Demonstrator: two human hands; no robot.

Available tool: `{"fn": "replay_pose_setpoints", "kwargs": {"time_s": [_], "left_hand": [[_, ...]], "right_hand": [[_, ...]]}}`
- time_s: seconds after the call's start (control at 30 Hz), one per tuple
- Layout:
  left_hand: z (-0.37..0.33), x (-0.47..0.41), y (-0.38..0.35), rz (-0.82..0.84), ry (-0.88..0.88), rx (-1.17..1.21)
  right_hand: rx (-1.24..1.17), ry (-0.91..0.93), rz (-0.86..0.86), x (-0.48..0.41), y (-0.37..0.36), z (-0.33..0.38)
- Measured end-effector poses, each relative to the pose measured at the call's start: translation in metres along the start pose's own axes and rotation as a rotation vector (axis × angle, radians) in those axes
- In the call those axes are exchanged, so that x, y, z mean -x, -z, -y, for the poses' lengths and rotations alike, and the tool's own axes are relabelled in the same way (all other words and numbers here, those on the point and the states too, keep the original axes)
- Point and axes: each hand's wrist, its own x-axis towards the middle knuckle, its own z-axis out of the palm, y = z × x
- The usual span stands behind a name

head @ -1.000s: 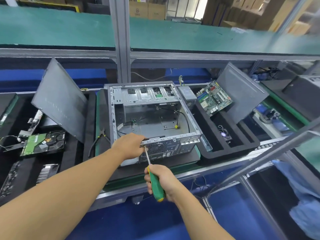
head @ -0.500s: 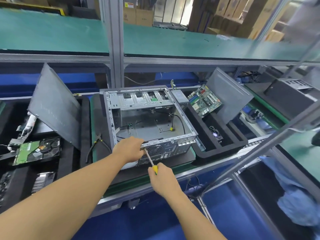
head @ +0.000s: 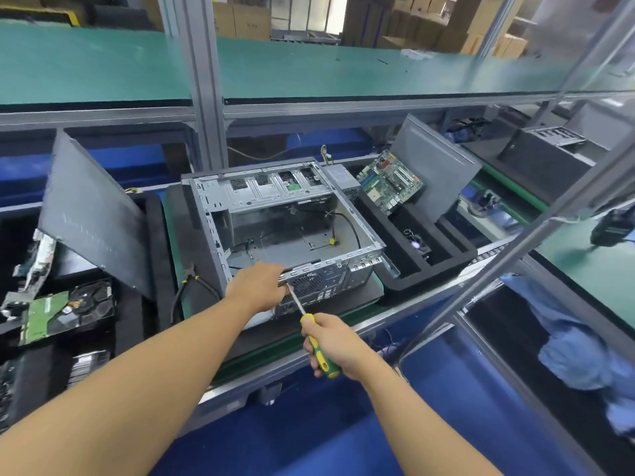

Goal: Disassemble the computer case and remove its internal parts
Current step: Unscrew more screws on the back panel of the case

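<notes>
The open computer case (head: 292, 231) lies in the middle of the worktop (head: 405, 312), close to its front edge. Its cavity faces up and holds only loose cables. A grey side panel (head: 92, 214) leans toward the worktop's left end, and another panel (head: 436, 166) leans toward the right. A motherboard (head: 390, 182) rests against the right one, above a black foam tray (head: 429, 269). The left hand (head: 256, 286) grips the case's near top rim at its left corner, fingers curled over the metal with their tips hidden. The right hand (head: 335, 343) wraps its fingers tightly round the green-and-yellow handle of a screwdriver (head: 319, 348). The screwdriver's tip meets the case's near face just under the left hand.
</notes>
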Motion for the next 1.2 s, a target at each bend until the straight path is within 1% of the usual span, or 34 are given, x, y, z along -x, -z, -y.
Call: {"fn": "replay_pose_setpoints", "kwargs": {"time_s": [0.1,0.13,0.2,0.23,0.27,0.3,0.33,0.4,0.43,0.5,0.53,0.57,0.63,0.77,0.83,0.87,0.9,0.97,1.0,1.03,1.07,1.1,1.13,1.17,1.2], "left_hand": [[0.000,0.000,0.000,-0.001,0.005,-0.007],[0.000,0.000,0.000,0.001,0.006,-0.002],[0.000,0.000,0.001,0.008,0.008,0.012],[0.000,0.000,0.001,0.012,0.009,0.019],[0.000,0.001,0.002,0.016,0.009,0.026],[0.000,0.001,0.002,0.020,0.008,0.034],[0.000,0.001,0.003,0.022,0.005,0.044],[0.000,0.002,0.003,0.022,-0.011,0.061],[0.000,0.002,0.003,0.020,-0.019,0.066],[0.000,0.003,0.003,0.013,-0.032,0.067],[0.000,0.003,0.002,0.009,-0.037,0.067],[0.000,0.002,0.002,0.006,-0.040,0.066],[0.000,0.001,0.001,0.005,-0.038,0.066],[-0.001,0.001,0.001,0.019,-0.038,0.083],[-0.001,0.002,0.002,0.021,-0.033,0.086],[-0.002,0.002,0.003,0.019,-0.030,0.088],[-0.002,0.002,0.003,0.017,-0.027,0.091],[-0.002,0.003,0.003,0.015,-0.021,0.094],[-0.002,0.002,0.002,0.014,-0.020,0.093],[-0.002,0.002,0.002,0.012,-0.020,0.090],[-0.001,0.002,0.002,0.009,-0.021,0.087],[-0.001,0.002,0.002,0.004,-0.024,0.084],[-0.001,0.002,0.001,-0.003,-0.030,0.080],[0.000,0.002,0.001,-0.009,-0.038,0.076],[0.000,0.002,0.000,-0.013,-0.046,0.071]], "right_hand": [[0.693,0.124,-0.341,0.005,-0.009,0.004],[0.853,0.135,-0.427,0.006,-0.014,0.005],[1.032,0.132,-0.506,0.006,-0.025,0.005],[1.058,0.128,-0.509,0.006,-0.028,0.005],[1.017,0.112,-0.487,0.006,-0.030,0.007],[0.873,0.082,-0.442,0.006,-0.028,0.010],[0.617,0.030,-0.376,0.005,-0.024,0.013],[0.019,-0.148,-0.165,0.004,-0.015,0.017],[-0.162,-0.203,-0.038,0.005,-0.009,0.018],[-0.299,-0.227,0.154,0.006,0.000,0.011],[-0.329,-0.207,0.205,0.006,0.004,0.007],[-0.364,-0.177,0.216,0.005,0.007,0.003],[-0.421,-0.117,0.161,0.003,0.009,-0.003],[-0.388,-0.044,0.034,0.003,0.000,-0.008],[-0.292,-0.007,-0.052,0.008,-0.006,-0.004],[-0.160,0.015,-0.115,0.012,-0.008,0.000],[0.040,0.039,-0.198,0.015,-0.010,0.004],[0.554,0.089,-0.397,0.019,-0.017,0.010],[0.766,0.110,-0.487,0.021,-0.022,0.011],[0.912,0.136,-0.544,0.021,-0.028,0.010],[0.994,0.165,-0.570,0.021,-0.034,0.009],[1.007,0.177,-0.574,0.021,-0.038,0.008],[0.948,0.169,-0.561,0.021,-0.039,0.008],[0.801,0.136,-0.526,0.021,-0.037,0.008],[0.565,0.084,-0.459,0.019,-0.032,0.009]]}}
